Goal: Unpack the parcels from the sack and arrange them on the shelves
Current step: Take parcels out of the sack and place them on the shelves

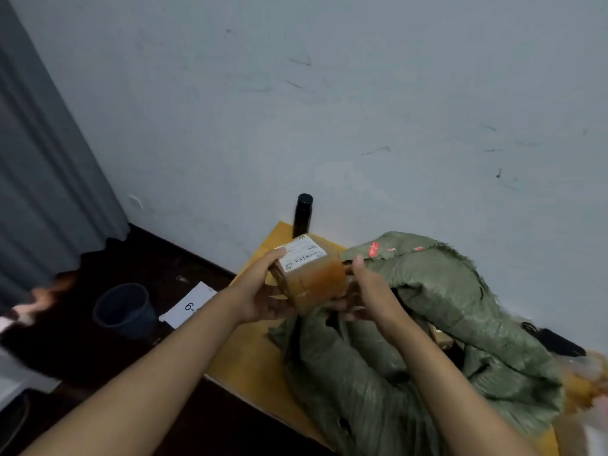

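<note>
A small brown cardboard parcel (312, 278), wrapped in tape and bearing a white shipping label, is held in the air above the open mouth of a green woven sack (437, 324). My left hand (260, 291) grips its left side with the thumb on the label edge. My right hand (368, 291) holds its right side, fingers curled under it. The sack lies crumpled on a yellow table (250, 363) against the wall. Its contents are hidden in the dark opening.
A black bottle (302, 213) stands at the table's far edge by the wall. On the dark floor to the left sit a grey bucket (126, 309) and a white sheet marked "6-" (189, 304). A black object (559, 342) lies right of the sack. Grey curtain (42, 179) at left.
</note>
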